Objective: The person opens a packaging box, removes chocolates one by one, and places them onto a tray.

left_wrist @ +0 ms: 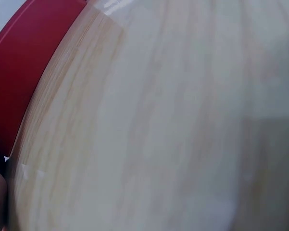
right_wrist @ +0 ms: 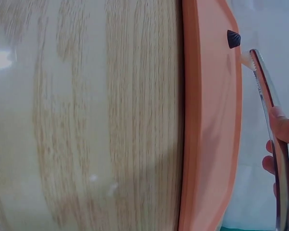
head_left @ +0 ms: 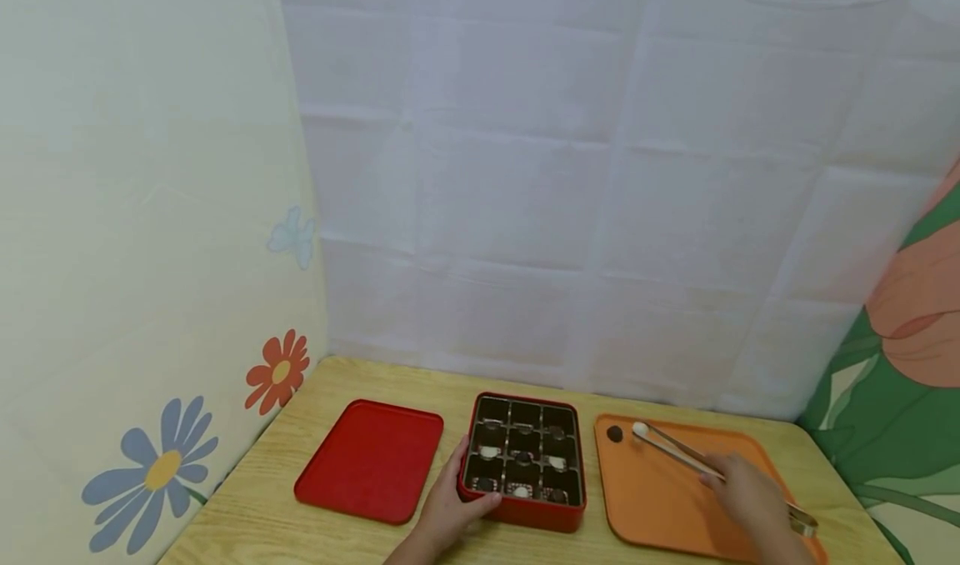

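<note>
My left hand (head_left: 447,511) grips the front left corner of a red box (head_left: 536,513), its thumb over the front rim. Dividers split the box into several compartments, with small dark and white pieces, probably chocolates, inside. My right hand (head_left: 750,498) holds metal tongs (head_left: 678,452) over the orange tray (head_left: 660,511). At the tongs' tips is a white piece (right_wrist: 246,59); whether it touches the tray I cannot tell. Close by on the tray stands a dark ridged piece (right_wrist: 233,39). In the left wrist view, only the box's red side (left_wrist: 31,67) and a sliver of hand show.
A flat red lid (head_left: 371,461) lies left of the box on the wooden table (head_left: 247,515). White cloth (head_left: 480,173) hangs behind the table. Panels with painted flowers (head_left: 161,469) stand at both sides.
</note>
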`<state>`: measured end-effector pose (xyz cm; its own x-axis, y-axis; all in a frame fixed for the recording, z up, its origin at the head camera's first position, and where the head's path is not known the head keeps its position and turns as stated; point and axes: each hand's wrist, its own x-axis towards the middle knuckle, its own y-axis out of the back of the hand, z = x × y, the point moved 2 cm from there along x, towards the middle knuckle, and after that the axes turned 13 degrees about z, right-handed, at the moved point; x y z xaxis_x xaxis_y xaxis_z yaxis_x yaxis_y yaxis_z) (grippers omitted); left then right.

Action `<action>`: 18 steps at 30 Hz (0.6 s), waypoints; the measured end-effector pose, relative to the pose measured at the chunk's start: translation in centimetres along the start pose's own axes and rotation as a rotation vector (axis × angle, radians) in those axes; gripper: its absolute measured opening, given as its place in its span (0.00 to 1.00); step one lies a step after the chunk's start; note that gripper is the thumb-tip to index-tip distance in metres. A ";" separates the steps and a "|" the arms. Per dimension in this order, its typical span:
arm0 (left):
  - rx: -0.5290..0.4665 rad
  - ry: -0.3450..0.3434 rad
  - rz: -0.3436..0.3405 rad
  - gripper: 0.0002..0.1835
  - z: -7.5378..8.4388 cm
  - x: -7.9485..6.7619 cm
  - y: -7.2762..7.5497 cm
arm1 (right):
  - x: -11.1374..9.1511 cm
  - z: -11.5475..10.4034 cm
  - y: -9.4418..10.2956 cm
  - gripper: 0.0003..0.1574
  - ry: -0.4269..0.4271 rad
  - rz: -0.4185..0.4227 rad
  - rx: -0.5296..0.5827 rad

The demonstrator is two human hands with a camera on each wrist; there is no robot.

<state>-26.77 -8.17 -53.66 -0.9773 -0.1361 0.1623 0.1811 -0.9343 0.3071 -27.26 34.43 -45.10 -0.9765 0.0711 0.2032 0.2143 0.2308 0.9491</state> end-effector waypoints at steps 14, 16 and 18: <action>-0.007 0.012 -0.008 0.57 0.0 -0.1 0.0 | 0.4 1.0 -0.3 0.29 -0.032 -0.060 -0.081; -0.005 0.010 -0.006 0.57 0.0 -0.1 0.0 | 0.5 1.0 -0.5 0.28 -0.031 -0.056 -0.089; 0.001 0.006 -0.002 0.56 0.0 0.0 0.0 | 0.5 1.0 -0.7 0.28 -0.030 -0.047 -0.094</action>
<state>-26.72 -8.19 -53.67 -0.9783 -0.1363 0.1559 0.1792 -0.9343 0.3082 -27.90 35.30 -45.86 -0.9841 0.0912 0.1523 0.1643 0.1429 0.9760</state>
